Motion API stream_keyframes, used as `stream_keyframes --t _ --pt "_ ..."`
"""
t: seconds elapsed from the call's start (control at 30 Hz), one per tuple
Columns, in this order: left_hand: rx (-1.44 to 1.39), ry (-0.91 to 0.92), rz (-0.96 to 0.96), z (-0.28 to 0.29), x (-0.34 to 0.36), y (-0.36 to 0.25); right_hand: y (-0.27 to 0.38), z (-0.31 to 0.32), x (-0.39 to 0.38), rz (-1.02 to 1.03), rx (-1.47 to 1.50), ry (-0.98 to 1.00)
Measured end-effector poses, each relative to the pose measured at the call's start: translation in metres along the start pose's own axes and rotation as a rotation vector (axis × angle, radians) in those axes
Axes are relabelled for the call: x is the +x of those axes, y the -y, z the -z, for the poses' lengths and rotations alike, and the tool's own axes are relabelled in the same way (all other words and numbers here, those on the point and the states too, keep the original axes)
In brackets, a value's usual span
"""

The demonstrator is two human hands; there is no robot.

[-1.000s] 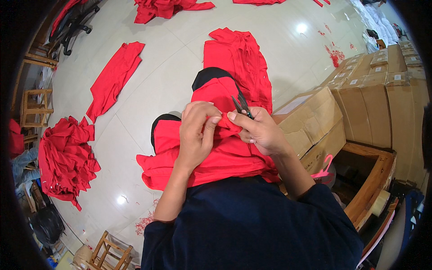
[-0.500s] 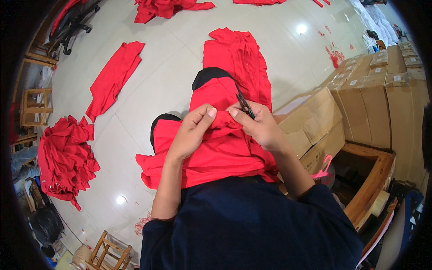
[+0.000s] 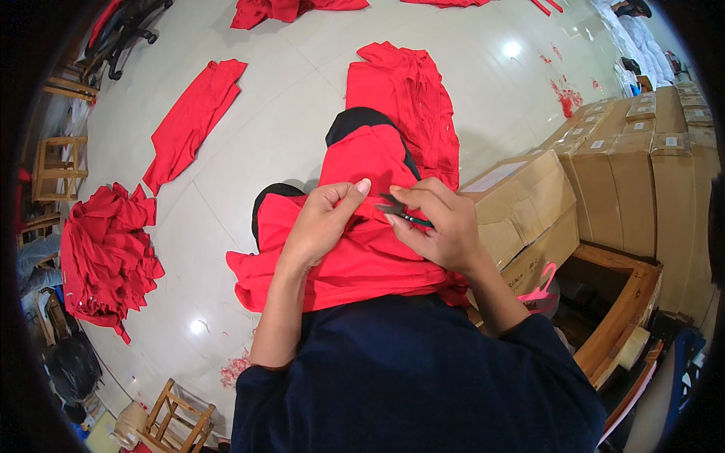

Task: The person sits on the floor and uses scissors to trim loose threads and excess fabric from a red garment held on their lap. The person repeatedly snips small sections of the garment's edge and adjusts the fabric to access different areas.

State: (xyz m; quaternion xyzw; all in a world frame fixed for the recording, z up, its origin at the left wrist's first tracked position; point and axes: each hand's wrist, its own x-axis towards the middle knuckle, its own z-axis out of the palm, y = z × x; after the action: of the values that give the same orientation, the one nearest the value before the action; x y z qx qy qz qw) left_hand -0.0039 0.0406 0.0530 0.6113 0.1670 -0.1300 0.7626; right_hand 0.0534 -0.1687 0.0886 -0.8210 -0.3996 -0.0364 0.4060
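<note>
Red fabric garments point(image 3: 347, 272) lie bunched across my lap and legs, over black material point(image 3: 355, 117) that shows at two rounded edges. My left hand point(image 3: 321, 223) pinches a folded bit of the red cloth between thumb and fingers. My right hand point(image 3: 442, 226) grips small dark thread snips point(image 3: 400, 211), turned sideways with their blades pointing left at the cloth near my left thumb. Another red garment point(image 3: 400, 90) lies spread beyond my legs.
Red clothing lies on the tiled floor, including a heap point(image 3: 109, 260) and a long piece point(image 3: 192, 121). Stacked cardboard boxes point(image 3: 615, 196), a wooden frame point(image 3: 619, 317) and a pink hanger point(image 3: 544, 291) are at my right. Wooden stools point(image 3: 177, 419) and a chair base point(image 3: 128, 49) stand leftward.
The snips have swung from upright above my right hand to lying sideways, blades down at the cloth. My right fingers have curled round them. My left hand still pinches the fabric.
</note>
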Motion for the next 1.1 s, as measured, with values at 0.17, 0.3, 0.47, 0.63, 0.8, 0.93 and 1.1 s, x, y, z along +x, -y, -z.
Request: stream_keyframes --t 0.17,0.3,0.47,0.63,0.8,0.93,1.1 --pt "-0.008 0.006 -0.005 -0.008 -0.002 -0.007 0.008 0.001 0.003 0.059 -0.065 0.066" --pt "-0.044 0.014 0.013 -0.007 -0.003 -0.007 0.009 0.002 0.004 0.060 -0.056 0.058" --pt "-0.087 0.009 0.034 -0.006 -0.003 -0.006 0.007 0.002 0.003 0.068 -0.080 0.063" --pt "-0.130 -0.029 0.039 -0.014 -0.006 -0.015 0.009 0.004 0.002 0.065 -0.078 0.074" --pt "-0.102 0.022 0.047 -0.007 -0.004 -0.008 0.009 0.005 0.002 0.059 -0.080 0.071" --pt "-0.091 0.020 0.034 -0.007 -0.004 -0.007 0.008 0.005 0.002 0.061 -0.083 0.071" --pt "-0.079 0.008 0.022 -0.010 -0.005 -0.009 0.008 0.006 0.002 0.066 -0.088 0.063"
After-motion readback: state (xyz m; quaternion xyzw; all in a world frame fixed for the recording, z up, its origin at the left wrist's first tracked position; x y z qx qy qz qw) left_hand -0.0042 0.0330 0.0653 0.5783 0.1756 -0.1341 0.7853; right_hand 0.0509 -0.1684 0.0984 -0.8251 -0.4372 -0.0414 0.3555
